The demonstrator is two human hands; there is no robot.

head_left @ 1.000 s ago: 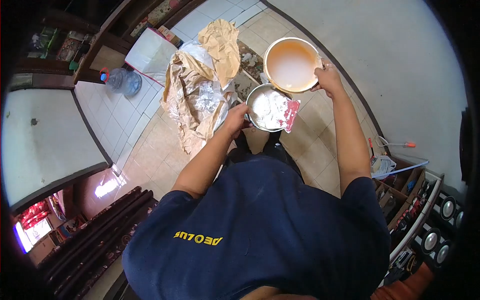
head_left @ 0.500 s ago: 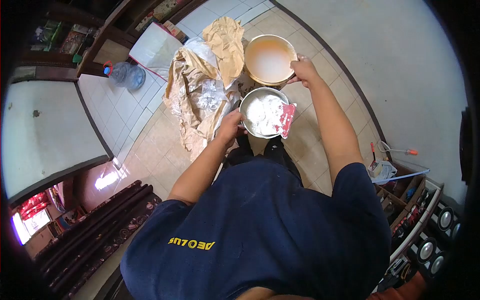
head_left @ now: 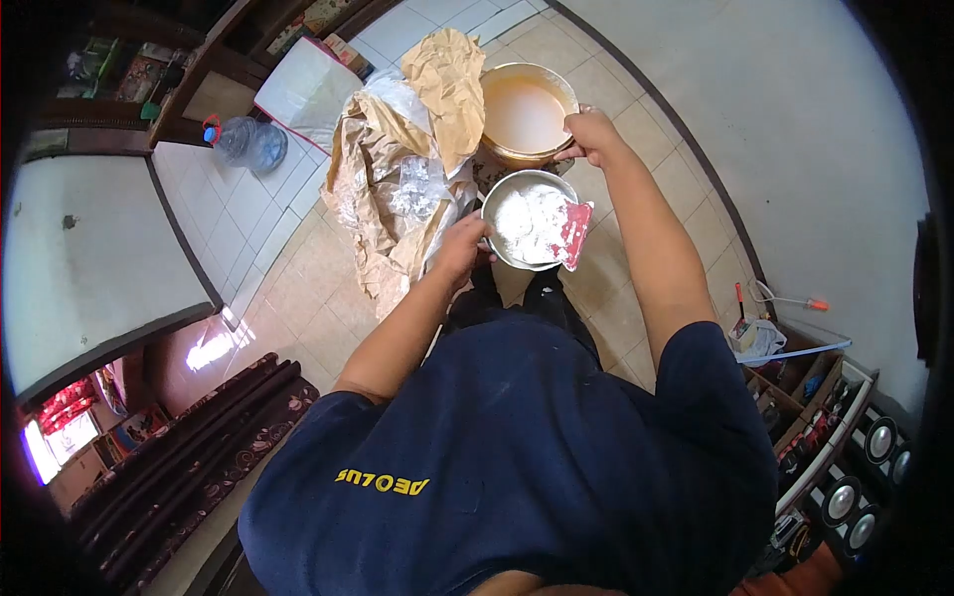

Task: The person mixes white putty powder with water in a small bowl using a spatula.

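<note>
My left hand (head_left: pixel 462 246) grips the left side of a round metal bowl (head_left: pixel 487 204) that I hold in front of my legs. White powder (head_left: pixel 525 221) fills much of the bowl. A red scraper (head_left: pixel 576 234), dusted white, lies in the powder and sticks out past the right rim. Beyond the bowl is a bucket (head_left: pixel 529 70) containing cloudy, pale liquid (head_left: pixel 525 117). My right hand (head_left: pixel 593 136) is closed on the bucket's right rim, its fingertips partly hidden.
A large torn brown paper sack (head_left: pixel 373 209) with clear plastic lies left of the bowl and bucket. Farther left, a big water bottle (head_left: pixel 250 145) stands on white tiles. Against the right wall is a wooden shelf unit (head_left: pixel 800 397) with odds and ends on it.
The bucket has shifted slightly left and away from me with my right hand on its rim. My left hand and the bowl have moved a little to the right and away.
</note>
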